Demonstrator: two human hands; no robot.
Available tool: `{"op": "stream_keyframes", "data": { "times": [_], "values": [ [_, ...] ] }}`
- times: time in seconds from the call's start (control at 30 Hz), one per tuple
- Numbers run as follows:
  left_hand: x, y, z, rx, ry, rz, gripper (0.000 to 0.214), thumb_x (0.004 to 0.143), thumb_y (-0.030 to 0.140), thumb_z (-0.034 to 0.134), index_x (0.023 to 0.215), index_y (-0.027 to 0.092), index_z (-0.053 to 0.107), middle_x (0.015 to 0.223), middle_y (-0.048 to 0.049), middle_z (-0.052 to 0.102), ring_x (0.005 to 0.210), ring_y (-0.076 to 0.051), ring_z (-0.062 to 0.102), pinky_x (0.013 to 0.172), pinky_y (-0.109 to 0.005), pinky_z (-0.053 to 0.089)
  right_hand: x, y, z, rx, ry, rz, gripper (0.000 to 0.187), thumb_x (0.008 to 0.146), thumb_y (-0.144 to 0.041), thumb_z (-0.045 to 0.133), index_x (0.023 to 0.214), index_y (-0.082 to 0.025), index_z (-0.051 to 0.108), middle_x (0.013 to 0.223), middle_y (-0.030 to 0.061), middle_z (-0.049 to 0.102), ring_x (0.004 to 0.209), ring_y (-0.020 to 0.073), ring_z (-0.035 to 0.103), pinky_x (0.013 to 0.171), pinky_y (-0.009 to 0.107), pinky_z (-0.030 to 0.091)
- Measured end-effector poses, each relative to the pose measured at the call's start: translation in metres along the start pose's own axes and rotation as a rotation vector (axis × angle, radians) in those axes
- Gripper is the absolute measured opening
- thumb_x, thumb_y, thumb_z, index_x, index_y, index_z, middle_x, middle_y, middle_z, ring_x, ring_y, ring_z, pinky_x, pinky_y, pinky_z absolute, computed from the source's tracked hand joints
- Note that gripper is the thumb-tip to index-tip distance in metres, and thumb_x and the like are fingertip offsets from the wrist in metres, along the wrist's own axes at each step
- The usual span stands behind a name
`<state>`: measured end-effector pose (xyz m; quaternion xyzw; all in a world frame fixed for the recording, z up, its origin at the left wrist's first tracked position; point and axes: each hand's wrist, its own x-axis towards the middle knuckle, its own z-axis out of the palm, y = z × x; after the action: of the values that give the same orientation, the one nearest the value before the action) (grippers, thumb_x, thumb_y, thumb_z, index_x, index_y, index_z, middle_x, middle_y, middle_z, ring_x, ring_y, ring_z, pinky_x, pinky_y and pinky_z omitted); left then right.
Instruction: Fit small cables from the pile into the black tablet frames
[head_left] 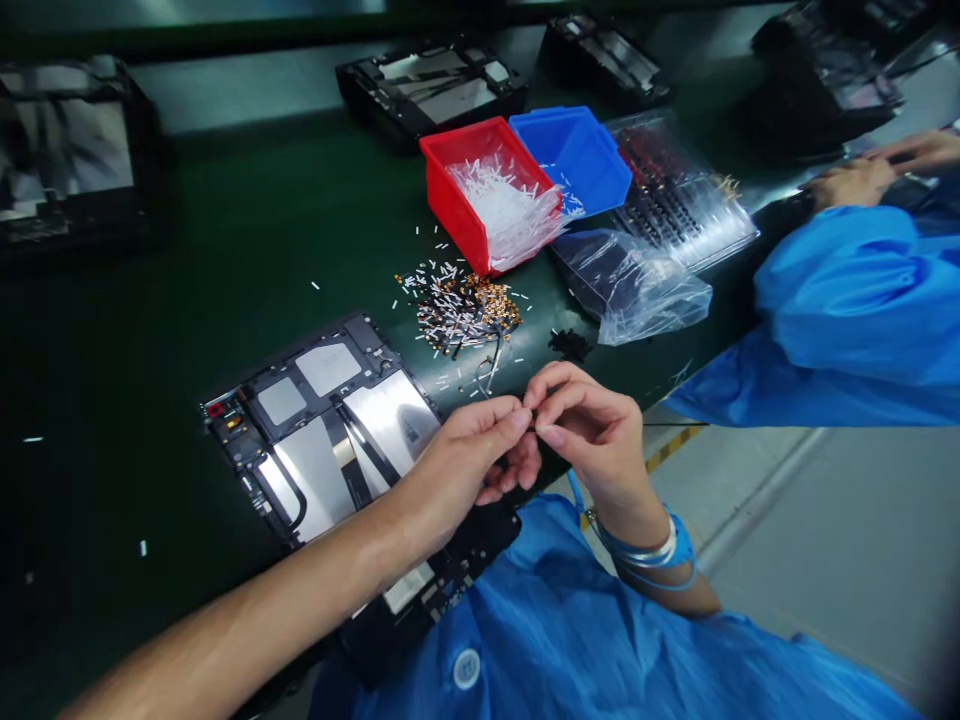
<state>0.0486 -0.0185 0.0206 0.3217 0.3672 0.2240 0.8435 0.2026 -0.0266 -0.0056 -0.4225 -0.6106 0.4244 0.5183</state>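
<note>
My left hand [487, 440] and my right hand [589, 425] meet fingertip to fingertip over the front edge of the bench. Both are closed in a pinch on a tiny dark piece, mostly covered by the fingers and too small to name. Under my left forearm lies an opened tablet-like device [322, 430] with silver battery panels, black frame and flat cables. Just beyond my hands is a pile of small parts [465, 305], white strips mixed with black and gold-coloured bits. A few thin dark cables [491, 365] trail from it towards me.
Behind the pile stand a red bin [457, 215] of white strips and a blue bin [577, 160]. Plastic bags [637, 285] and a clear tray [675, 200] lie to the right. More opened devices [442, 85] line the back. A co-worker's blue sleeve [862, 300] is at right.
</note>
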Motion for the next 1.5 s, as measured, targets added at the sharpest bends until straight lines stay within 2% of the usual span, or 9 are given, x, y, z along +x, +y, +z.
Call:
{"op": "stream_keyframes", "data": {
  "times": [0.13, 0.23, 0.47, 0.53, 0.63, 0.77, 1.07, 1.3, 1.5],
  "values": [
    [0.000, -0.004, -0.003, 0.184, 0.087, 0.170, 0.032, 0.090, 0.040, 0.045, 0.068, 0.017, 0.046, 0.058, 0.0038, 0.046, 0.049, -0.007, 0.035, 0.046, -0.019, 0.024, -0.003, -0.008, -0.002, -0.217, 0.028, -0.101, 0.005, 0.079, -0.023, 0.068, 0.082, -0.025, 0.070, 0.086, 0.0039, 0.069, 0.079, 0.0169, 0.062, 0.057, 0.029, 0.049],
    [-0.001, -0.005, -0.003, 0.445, 0.194, 0.326, 0.033, 0.093, 0.033, 0.042, 0.065, 0.017, 0.047, 0.059, 0.0037, 0.046, 0.055, -0.009, 0.040, 0.053, -0.022, 0.029, -0.005, -0.014, -0.001, -0.415, 0.052, -0.189, 0.010, 0.077, -0.018, 0.070, 0.084, -0.026, 0.071, 0.084, 0.0025, 0.070, 0.076, 0.0172, 0.063, 0.062, 0.033, 0.050],
    [-0.005, -0.004, 0.001, 0.758, 0.217, 0.373, 0.028, 0.096, 0.024, 0.038, 0.073, 0.017, 0.052, 0.061, 0.0041, 0.050, 0.056, -0.010, 0.046, 0.055, -0.023, 0.034, -0.009, -0.015, -0.011, -0.533, -0.026, -0.245, 0.013, 0.078, -0.012, 0.069, 0.084, -0.024, 0.068, 0.081, 0.0019, 0.071, 0.074, 0.0160, 0.065, 0.067, 0.035, 0.052],
    [-0.005, -0.009, 0.002, 0.919, 0.226, 0.431, 0.023, 0.096, 0.022, 0.037, 0.088, 0.016, 0.058, 0.070, 0.0005, 0.059, 0.063, -0.013, 0.054, 0.059, -0.024, 0.040, -0.008, -0.009, -0.019, -0.531, -0.028, -0.203, 0.010, 0.079, -0.013, 0.068, 0.081, -0.023, 0.067, 0.079, 0.0017, 0.071, 0.073, 0.0155, 0.065, 0.066, 0.034, 0.052],
    [-0.004, -0.024, 0.004, 1.398, 0.257, 0.633, 0.029, 0.093, 0.019, 0.038, 0.108, 0.008, 0.061, 0.098, -0.0127, 0.067, 0.090, -0.022, 0.061, 0.074, -0.033, 0.046, -0.003, 0.005, -0.032, -0.576, -0.008, -0.120, 0.006, 0.081, -0.018, 0.067, 0.076, -0.022, 0.066, 0.076, 0.0018, 0.070, 0.071, 0.0156, 0.063, 0.063, 0.033, 0.051],
    [-0.002, -0.046, 0.007, 1.904, 0.179, 0.772, 0.043, 0.092, 0.023, 0.038, 0.122, 0.000, 0.058, 0.133, -0.0212, 0.055, 0.121, -0.032, 0.051, 0.091, -0.040, 0.042, 0.005, 0.025, -0.042, -0.647, -0.089, -0.119, 0.006, 0.082, -0.022, 0.066, 0.076, -0.022, 0.066, 0.075, 0.0018, 0.069, 0.071, 0.0150, 0.062, 0.061, 0.031, 0.050],
    [0.000, -0.045, 0.003, 1.970, 0.153, 0.707, 0.056, 0.095, 0.043, 0.036, 0.129, 0.002, 0.056, 0.134, -0.0186, 0.055, 0.124, -0.032, 0.049, 0.094, -0.040, 0.040, 0.014, 0.038, -0.041, -0.725, -0.241, -0.315, 0.007, 0.086, -0.018, 0.060, 0.082, -0.021, 0.065, 0.075, 0.0026, 0.067, 0.073, 0.0148, 0.060, 0.066, 0.031, 0.049],
    [0.000, -0.041, 0.002, 1.971, 0.137, 0.684, 0.055, 0.096, 0.042, 0.035, 0.129, 0.002, 0.055, 0.133, -0.0164, 0.056, 0.124, -0.032, 0.049, 0.096, -0.042, 0.038, 0.011, 0.038, -0.048, -0.829, -0.296, -0.373, 0.013, 0.088, -0.018, 0.056, 0.085, -0.023, 0.069, 0.081, 0.0039, 0.067, 0.074, 0.0151, 0.058, 0.065, 0.031, 0.051],
    [0.000, -0.040, 0.000, 1.992, 0.117, 0.666, 0.055, 0.097, 0.040, 0.033, 0.131, 0.002, 0.054, 0.136, -0.0159, 0.054, 0.125, -0.032, 0.048, 0.098, -0.043, 0.037, 0.001, 0.037, -0.057, -0.996, -0.308, -0.491, 0.023, 0.087, -0.014, 0.055, 0.100, -0.025, 0.070, 0.095, 0.0061, 0.069, 0.083, 0.0171, 0.058, 0.067, 0.031, 0.053]
  ]
}}
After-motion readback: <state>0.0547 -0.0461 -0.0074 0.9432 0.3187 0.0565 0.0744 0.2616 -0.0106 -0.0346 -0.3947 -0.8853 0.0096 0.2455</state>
